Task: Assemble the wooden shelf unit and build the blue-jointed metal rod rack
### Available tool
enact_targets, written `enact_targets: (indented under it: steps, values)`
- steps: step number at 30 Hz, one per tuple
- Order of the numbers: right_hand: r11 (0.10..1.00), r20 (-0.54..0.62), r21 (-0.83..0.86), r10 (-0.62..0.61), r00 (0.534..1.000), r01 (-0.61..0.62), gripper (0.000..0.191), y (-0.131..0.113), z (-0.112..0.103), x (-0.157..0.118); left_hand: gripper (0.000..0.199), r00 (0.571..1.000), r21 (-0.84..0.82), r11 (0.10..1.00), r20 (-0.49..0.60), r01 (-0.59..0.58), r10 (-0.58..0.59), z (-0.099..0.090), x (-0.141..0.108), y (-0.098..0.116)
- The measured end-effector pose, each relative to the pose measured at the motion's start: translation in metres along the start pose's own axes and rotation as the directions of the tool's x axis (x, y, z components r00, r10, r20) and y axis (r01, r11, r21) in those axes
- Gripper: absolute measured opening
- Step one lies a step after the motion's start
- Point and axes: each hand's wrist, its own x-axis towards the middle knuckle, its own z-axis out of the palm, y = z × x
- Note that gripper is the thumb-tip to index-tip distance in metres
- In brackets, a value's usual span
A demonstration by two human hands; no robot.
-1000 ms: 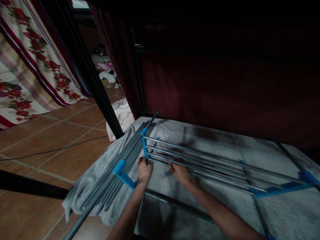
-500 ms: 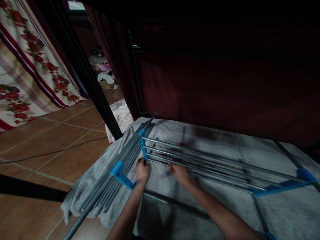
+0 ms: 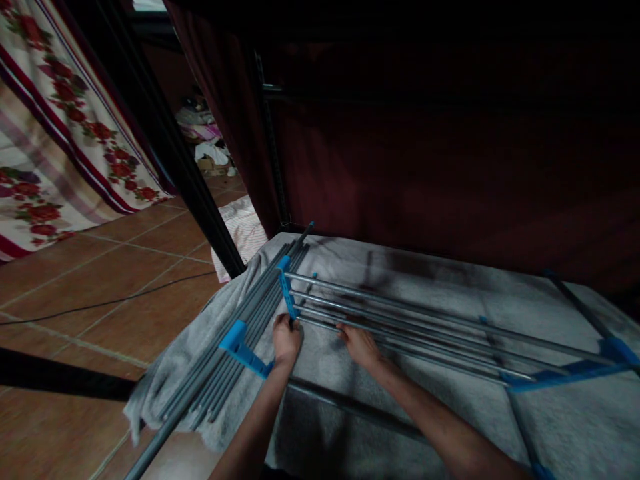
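Several grey metal rods (image 3: 425, 308) run side by side from a blue plastic bracket (image 3: 287, 288) to a larger blue bracket (image 3: 565, 377) on the right. My left hand (image 3: 287, 339) is closed around the lower end of the left bracket, where the nearest rod meets it. The fingers of my right hand (image 3: 356, 341) pinch that nearest rod a little to the right. Another blue bracket (image 3: 245, 350) sits on a thick pole left of my left wrist. A bundle of loose grey rods (image 3: 250, 327) lies to the left.
Grey blanket (image 3: 400, 263) lies under the parts. A black frame post (image 3: 195, 180) slants at the left, beside a floral curtain (image 3: 65, 127). Dark red cloth (image 3: 425, 187) hangs behind. A black cable (image 3: 115, 301) crosses the tiled floor (image 3: 75, 360).
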Motion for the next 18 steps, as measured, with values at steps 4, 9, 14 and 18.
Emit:
enact_targets:
  steps: [4,9,14,18]
  values:
    - [0.999,0.043,0.002,0.032,0.999,-0.032,0.034,-0.002,-0.003,0.001,0.014,1.000,0.002,1.000,0.000,-0.008,0.008,0.001,0.000,-0.002]
    - [0.999,0.086,-0.012,0.044,0.995,-0.044,0.036,-0.003,-0.005,0.003,0.013,1.000,0.009,1.000,-0.009,-0.011,0.011,0.003,-0.001,-0.002]
    - [0.998,0.091,-0.064,0.020,0.996,-0.015,0.037,-0.005,-0.008,0.003,0.016,1.000,0.010,1.000,-0.020,-0.009,0.009,0.003,-0.001,0.001]
    - [0.996,0.040,-0.084,0.012,0.999,-0.009,0.036,-0.009,-0.008,-0.006,0.016,1.000,0.004,1.000,0.000,-0.003,0.003,-0.002,-0.001,0.007]
